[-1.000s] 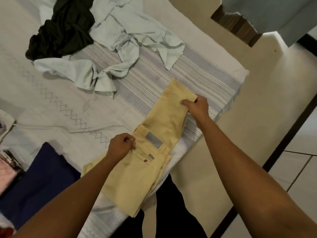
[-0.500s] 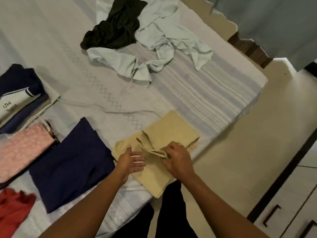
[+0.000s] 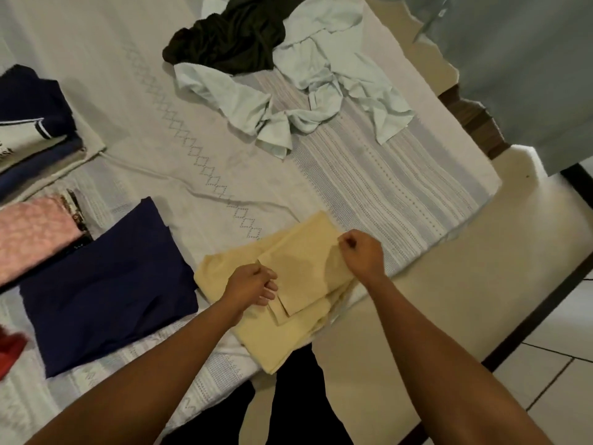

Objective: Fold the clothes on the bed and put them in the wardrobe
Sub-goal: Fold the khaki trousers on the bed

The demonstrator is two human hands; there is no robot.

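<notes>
In the head view we look down on a bed point(image 3: 167, 130) covered with a pale patterned spread. The yellow trousers point(image 3: 305, 277) lie at its near edge, right of centre, folded into a thick packet, and the near corner hangs a little over the side.

The left hand point(image 3: 251, 284) sits on the packet's left part. Its fingers are curled against the edge of the top layer and, as far as we can tell, pinch that edge. The right hand point(image 3: 362, 252) is closed tight at the far right corner of the same layer, gripping the cloth between thumb and bent fingers.

Just left of the trousers lies a flat navy garment point(image 3: 109, 284), folded. Further left we find a folded pink garment point(image 3: 32, 232), and a scrap of red cloth point(image 3: 9, 351) shows at the frame's left edge. Far on the left is a stack of navy and white clothes point(image 3: 35, 123).

At the far side of the bed a dark crumpled garment point(image 3: 231, 36) lies partly over a rumpled pale blue shirt point(image 3: 324, 91). Both are unfolded and well apart from the hands. To the right we see tiled floor point(image 3: 552, 374).
</notes>
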